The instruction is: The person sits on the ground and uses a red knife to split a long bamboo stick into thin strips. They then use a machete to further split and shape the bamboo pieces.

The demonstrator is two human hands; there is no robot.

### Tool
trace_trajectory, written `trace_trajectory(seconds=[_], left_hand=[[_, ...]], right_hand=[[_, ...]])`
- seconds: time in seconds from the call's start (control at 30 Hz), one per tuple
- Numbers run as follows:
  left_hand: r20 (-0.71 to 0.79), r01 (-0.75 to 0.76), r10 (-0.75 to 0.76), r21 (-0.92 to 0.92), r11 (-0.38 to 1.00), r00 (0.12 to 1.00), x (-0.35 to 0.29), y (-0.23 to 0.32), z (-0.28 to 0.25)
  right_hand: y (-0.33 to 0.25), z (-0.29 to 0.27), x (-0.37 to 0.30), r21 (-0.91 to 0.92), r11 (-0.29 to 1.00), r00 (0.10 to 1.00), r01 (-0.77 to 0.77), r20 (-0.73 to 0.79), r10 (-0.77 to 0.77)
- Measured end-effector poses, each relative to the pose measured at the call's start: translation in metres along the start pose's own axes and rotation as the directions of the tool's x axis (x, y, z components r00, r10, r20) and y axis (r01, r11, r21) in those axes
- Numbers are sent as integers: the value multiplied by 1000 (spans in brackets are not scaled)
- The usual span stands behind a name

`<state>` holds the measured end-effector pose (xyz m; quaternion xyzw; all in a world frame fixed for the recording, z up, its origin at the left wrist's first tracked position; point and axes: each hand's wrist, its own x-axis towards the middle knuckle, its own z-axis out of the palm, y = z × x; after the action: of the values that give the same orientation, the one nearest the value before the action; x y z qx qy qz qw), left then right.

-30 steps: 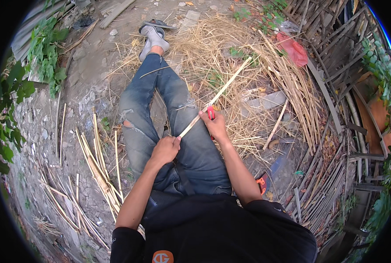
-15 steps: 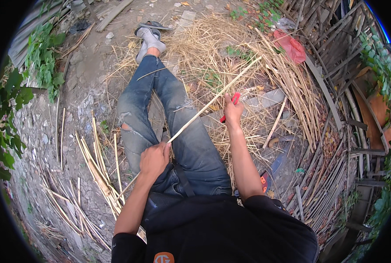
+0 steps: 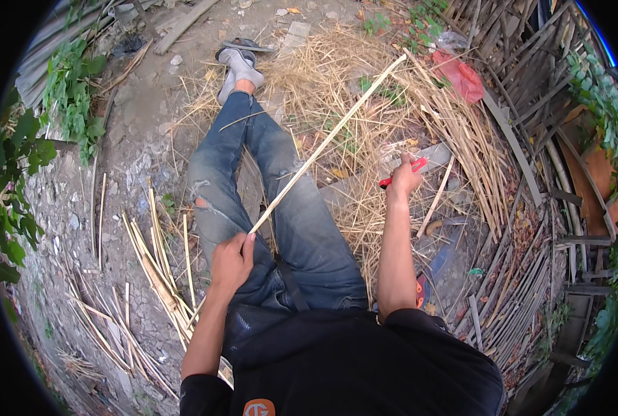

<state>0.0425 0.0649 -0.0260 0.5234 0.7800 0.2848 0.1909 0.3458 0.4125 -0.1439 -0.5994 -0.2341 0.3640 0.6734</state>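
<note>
Out swings the right hand [image 3: 402,178], further toward two o'clock from the left hand [image 3: 231,267], carrying the red-handled tool [image 3: 418,164] clear of the pale strip [image 3: 332,140]. Fingers wrapped firmly round that handle; the other side is a narrow pinch, thumb and fingertips on the strip's near end. And there's the strip itself, slanting between one and two o'clock over the jeans [image 3: 309,229], its far tip above the straw-like shavings [image 3: 316,66].

Judging by that litter, we're mid-way through paring, in a pause between strokes. Next move? It likely calls for a steady pinch, a turn or check of the strip, then the tool back against it; whether the blade is out, I can't tell.

Compare a second ago: hands close, tool at the strip. Now they're well apart, and the strip's tip has climbed toward twelve. Over at eight o'clock, more strips [image 3: 158,277] lie bunched.
</note>
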Motion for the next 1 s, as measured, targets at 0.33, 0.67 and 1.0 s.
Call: trace_trajectory(seconds=[0.33,0.67,1.0], left_hand=[[-145,-37,30,-43,998,989,-2,11,10],[-100,-26,30,46,999,995,2,27,3],[-7,97,-101,-214,972,995,-7,33,-11]], right_hand=[[-91,-8,-170,-423,689,355,588,901,250],[-104,2,-188,-292,490,248,821,957,154],[-105,0,-204,-163,442,174,882,985,16]])
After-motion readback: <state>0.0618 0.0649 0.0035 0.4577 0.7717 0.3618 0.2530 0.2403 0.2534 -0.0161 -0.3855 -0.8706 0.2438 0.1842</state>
